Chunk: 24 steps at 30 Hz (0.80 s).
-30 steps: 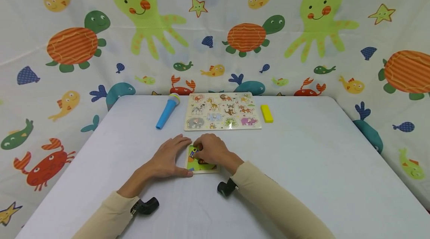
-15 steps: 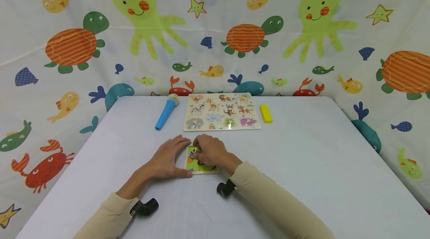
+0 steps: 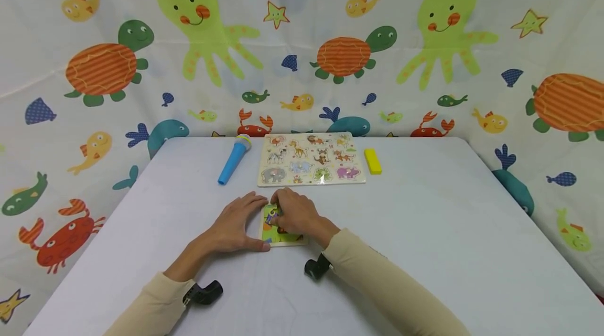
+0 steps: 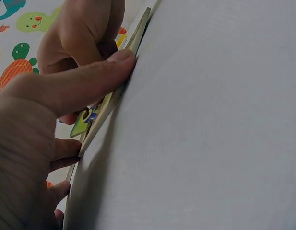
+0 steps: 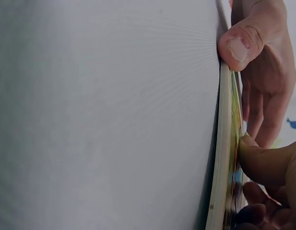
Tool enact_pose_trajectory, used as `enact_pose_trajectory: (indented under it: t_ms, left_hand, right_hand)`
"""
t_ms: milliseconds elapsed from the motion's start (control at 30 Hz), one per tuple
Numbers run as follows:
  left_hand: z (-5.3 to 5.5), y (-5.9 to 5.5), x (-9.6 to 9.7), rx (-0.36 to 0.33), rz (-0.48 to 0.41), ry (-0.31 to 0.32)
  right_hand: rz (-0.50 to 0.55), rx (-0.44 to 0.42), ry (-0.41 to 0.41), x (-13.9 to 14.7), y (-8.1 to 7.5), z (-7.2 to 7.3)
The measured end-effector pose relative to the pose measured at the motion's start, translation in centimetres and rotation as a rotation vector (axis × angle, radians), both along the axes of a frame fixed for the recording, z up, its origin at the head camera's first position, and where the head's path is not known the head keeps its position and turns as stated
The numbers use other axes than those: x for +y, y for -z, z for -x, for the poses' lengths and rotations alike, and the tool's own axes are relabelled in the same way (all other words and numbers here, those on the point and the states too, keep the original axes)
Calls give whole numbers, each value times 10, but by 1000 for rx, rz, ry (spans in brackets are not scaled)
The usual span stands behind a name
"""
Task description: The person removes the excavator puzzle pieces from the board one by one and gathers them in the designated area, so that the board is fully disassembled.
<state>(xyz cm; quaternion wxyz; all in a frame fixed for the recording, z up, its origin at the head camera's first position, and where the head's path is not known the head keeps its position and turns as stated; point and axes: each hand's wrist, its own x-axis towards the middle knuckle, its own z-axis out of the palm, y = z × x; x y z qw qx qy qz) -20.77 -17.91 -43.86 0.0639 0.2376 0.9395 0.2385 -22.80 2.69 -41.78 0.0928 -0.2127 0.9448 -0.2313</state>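
A small wooden jigsaw puzzle board (image 3: 282, 244) with a colourful green picture lies on the table in front of the person. My left hand (image 3: 236, 225) holds its left side, thumb at the near corner and index finger by the far one. In the left wrist view the left thumb (image 4: 97, 81) presses over the board's pale edge. Over the picture's upper part, my right hand (image 3: 297, 213) has fingers bent down and pinches a green puzzle piece (image 4: 78, 127), which tilts up from the board. The right hand covers much of the picture's right side.
Behind the hands lies a large animal peg puzzle (image 3: 311, 160). A blue toy microphone (image 3: 233, 162) is left of it, and a yellow block (image 3: 373, 161) sits on its right. A sea-animal curtain (image 3: 292, 37) hangs along the table's back edge.
Both hands keep nearly the same places on the board, with only tiny shifts of the right fingers. The whole head view has drifted slightly.
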Motion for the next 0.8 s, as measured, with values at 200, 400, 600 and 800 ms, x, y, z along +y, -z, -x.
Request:
enact_pose_trajectory:
  t_ms: [200,400,600,800]
  left_hand:
    - [-1,2,-2,-4,-4,-9]
    - [-1,2,-3,16,-5,-4]
    - [-2,1,-5,21,4,-17]
    - [-1,1,-2,18,-9,1]
  right_hand:
    - [84,-18,21,0,-1,-2]
    - [200,32,19,-1,-2,-3]
    - [310,5,22,-2,-5,-1]
    - [378,-27,43,5,-7,2]
